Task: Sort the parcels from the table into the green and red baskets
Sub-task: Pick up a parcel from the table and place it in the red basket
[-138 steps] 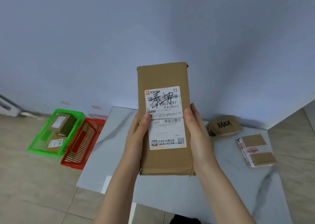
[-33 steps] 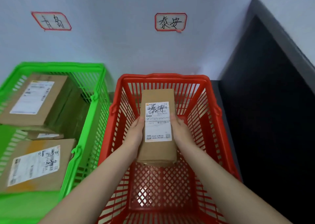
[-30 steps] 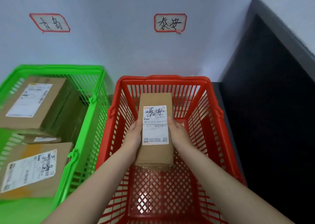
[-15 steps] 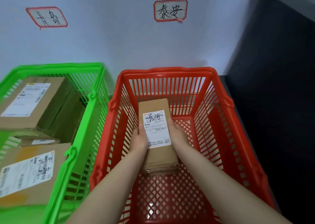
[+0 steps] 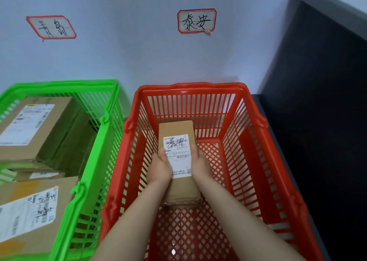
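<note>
A long brown cardboard parcel (image 5: 176,133) with a white shipping label and black handwriting is held low inside the red basket (image 5: 190,88), close to its mesh floor. My left hand (image 5: 159,167) grips its left side and my right hand (image 5: 200,164) its right side, thumbs on the label. I cannot tell whether the parcel touches the floor. To the left stands the green basket (image 5: 59,84), holding three labelled brown parcels: a large box (image 5: 37,127), a second box (image 5: 29,211) at the front, and a thin one between them.
Two red-framed handwritten signs hang on the pale wall, one (image 5: 51,28) above the green basket and one (image 5: 196,20) above the red one. A dark panel (image 5: 317,121) with a grey top edge rises directly right of the red basket.
I carried the parcel from above the table to the red basket. Over the last second both hands have lowered it deeper toward the basket floor.
</note>
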